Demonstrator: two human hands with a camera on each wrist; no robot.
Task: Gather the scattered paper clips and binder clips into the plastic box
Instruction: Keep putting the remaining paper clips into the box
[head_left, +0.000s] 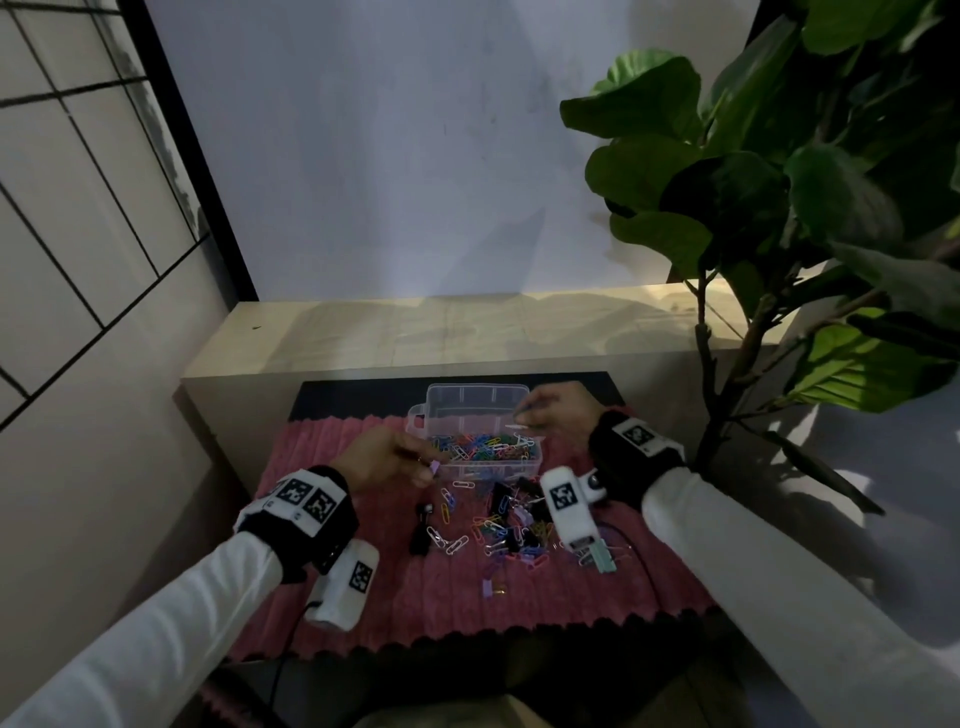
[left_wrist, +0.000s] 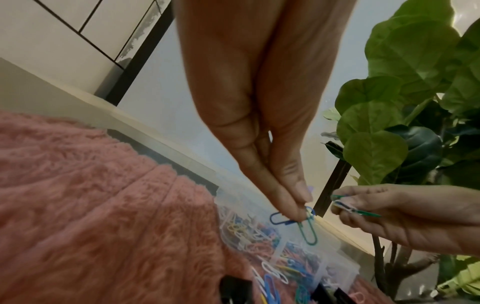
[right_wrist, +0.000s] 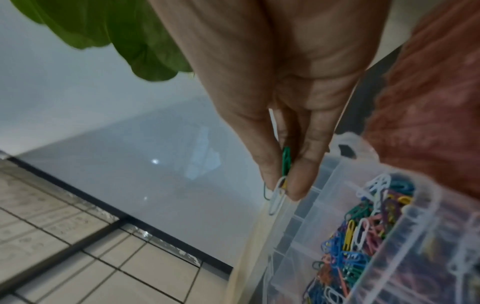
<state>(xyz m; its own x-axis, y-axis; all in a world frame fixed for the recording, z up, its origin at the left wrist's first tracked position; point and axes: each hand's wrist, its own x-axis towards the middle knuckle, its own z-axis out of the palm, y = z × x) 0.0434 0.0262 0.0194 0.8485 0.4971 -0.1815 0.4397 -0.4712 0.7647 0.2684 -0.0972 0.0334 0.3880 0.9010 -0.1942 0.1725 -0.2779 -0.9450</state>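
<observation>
A: L hand (left_wrist: 259, 127)?
B: Pinching blue + green paper clips (left_wrist: 301, 222) over the plastic box (head_left: 535, 457).
A: R hand (right_wrist: 293, 98)?
B: Pinching a green + white clip bunch (right_wrist: 279, 183) at box's far right rim.
A: Box?
B: On pink mat (head_left: 519, 613) on counter (head_left: 363, 332), full of clips. Loose clips (head_left: 493, 525) and black binder clips (head_left: 501, 501) lie just in front of it.

The clear plastic compartment box (head_left: 480, 457) sits open on the pink fuzzy mat, front row heaped with colourful wire paper clips (head_left: 480, 448). More clips and black binder clips (head_left: 501, 501) lie scattered just in front.
</observation>
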